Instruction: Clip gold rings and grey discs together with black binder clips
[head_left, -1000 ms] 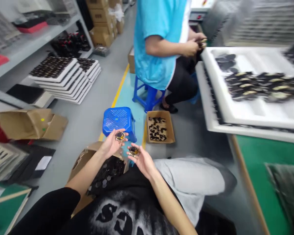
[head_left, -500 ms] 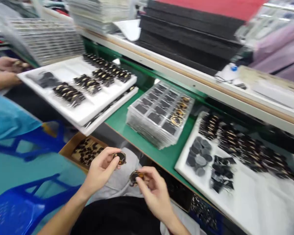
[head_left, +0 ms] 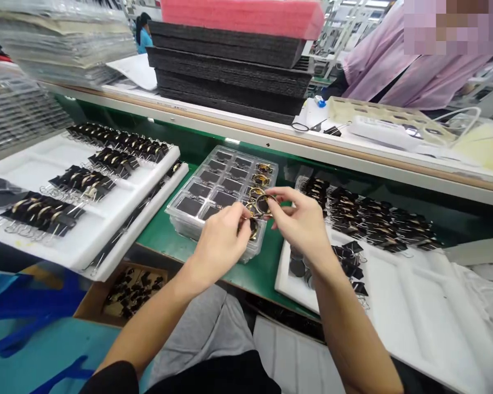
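My right hand (head_left: 302, 221) pinches a round gold-rimmed piece (head_left: 263, 204) with a dark face between thumb and fingers. Just left of it, my left hand (head_left: 224, 238) is closed, its fingertips pressed together; what they hold is hidden. Both hands are over the right column of a clear compartment tray (head_left: 176, 210) that tops a stack on the green bench. Several gold ring-shaped pieces (head_left: 262, 179) lie in that column, and black square pads (head_left: 209, 177) fill the other compartments.
White foam trays on the left (head_left: 148, 183) and right (head_left: 394, 306) carry rows of black binder clips (head_left: 41, 210). A cardboard box (head_left: 91, 306) of small dark parts sits low at left. Behind runs a shelf edge (head_left: 238, 131) with black foam sheets (head_left: 225, 71). A person in pink stands beyond.
Both hands have moved up and forward from above my lap to the clear tray, each having held a round gold-rimmed piece before. The view has turned to the right.
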Motion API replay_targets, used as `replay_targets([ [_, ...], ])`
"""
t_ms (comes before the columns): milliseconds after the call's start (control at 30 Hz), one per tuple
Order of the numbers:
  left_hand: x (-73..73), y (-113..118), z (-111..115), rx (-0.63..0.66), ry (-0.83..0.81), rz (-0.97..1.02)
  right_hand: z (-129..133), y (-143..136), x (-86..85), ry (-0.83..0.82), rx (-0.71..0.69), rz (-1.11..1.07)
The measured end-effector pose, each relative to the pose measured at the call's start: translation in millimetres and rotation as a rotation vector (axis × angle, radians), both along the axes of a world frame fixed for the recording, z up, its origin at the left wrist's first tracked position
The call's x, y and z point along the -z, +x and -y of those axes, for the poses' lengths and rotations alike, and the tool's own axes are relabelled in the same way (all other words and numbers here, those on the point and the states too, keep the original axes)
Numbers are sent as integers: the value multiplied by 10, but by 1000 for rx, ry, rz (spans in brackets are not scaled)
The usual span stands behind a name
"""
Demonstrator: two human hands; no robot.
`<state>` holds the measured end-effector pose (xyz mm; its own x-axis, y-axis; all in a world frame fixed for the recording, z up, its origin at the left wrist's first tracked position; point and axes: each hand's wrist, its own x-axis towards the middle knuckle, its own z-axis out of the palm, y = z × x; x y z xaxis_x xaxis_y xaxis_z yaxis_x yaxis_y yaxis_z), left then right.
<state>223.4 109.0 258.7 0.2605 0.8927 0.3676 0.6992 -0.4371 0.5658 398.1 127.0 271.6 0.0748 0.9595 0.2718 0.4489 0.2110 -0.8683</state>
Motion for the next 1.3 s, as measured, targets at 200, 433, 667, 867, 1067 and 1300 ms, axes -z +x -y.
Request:
replay_targets([
  [200, 57, 22, 65, -170, 198, -327, -476, -239, -231, -2, -158, 180],
  [433, 281, -177, 524, 22, 346, -365, -391, -610, -40, -29, -315, 433],
  [667, 382, -704, 882, 45, 282, -292, -198, -778, 158, 222, -183, 873],
  [867, 247, -1617, 721, -243, 274, -356, -245, -758, 251, 265, -198, 815],
  [1067, 170, -2870, 238, -1019, 1, -593, 366, -792, 58, 426, -256, 513],
  [1300, 305, -3180, 122, -912, -79, -672, 1064, -1099, 450, 384, -697, 190],
])
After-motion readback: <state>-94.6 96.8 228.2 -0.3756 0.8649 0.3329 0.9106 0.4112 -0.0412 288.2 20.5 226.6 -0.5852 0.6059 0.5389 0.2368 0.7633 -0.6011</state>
